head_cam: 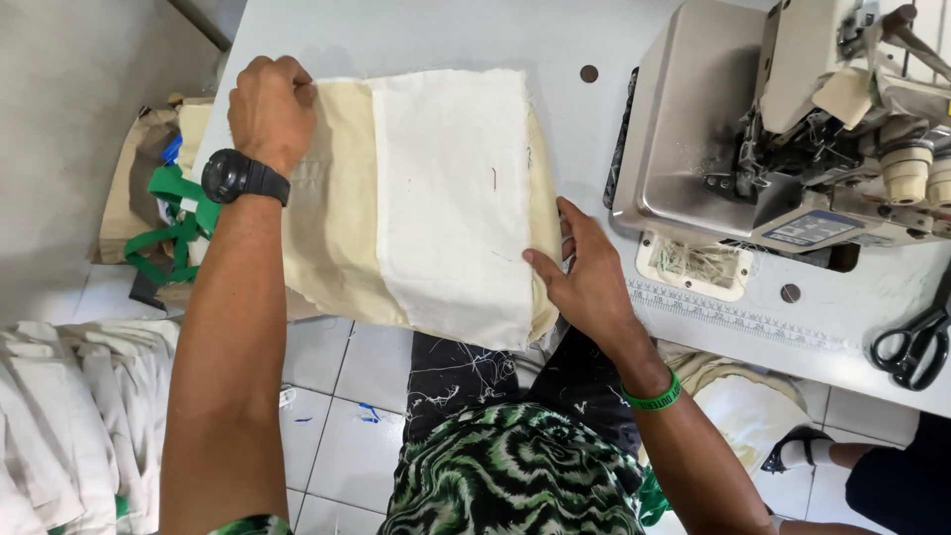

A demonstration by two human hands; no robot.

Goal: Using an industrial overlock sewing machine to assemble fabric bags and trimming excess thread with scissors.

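**Both hands on the fabric stack at the sewing table**

I see the left hand (269, 107) curled in a loose fist, knuckles pressing down on the far left corner of the cream fabric stack (337, 208); whether the fingers pinch an edge I cannot tell. A black wristwatch (238, 176) sits on that wrist.

The right hand (584, 272) lies flat and spread, fingers apart, thumb on the right-hand edge of the white panel (451, 188) that lies on top of the cream layer. A green wristband (654, 398) circles that wrist.

The stack lies on the grey table (416, 35), its near edge hanging over the table's front. An overlock sewing machine (773, 119) stands just to the right of the fabric, apart from it. Black scissors (916, 342) lie on the table at the far right.

Below left, a pile of white cloth pieces (69, 416) on the tiled floor, and a brown bag with green straps (158, 213) beside the table. Another person's sandalled foot (797, 446) shows at lower right.
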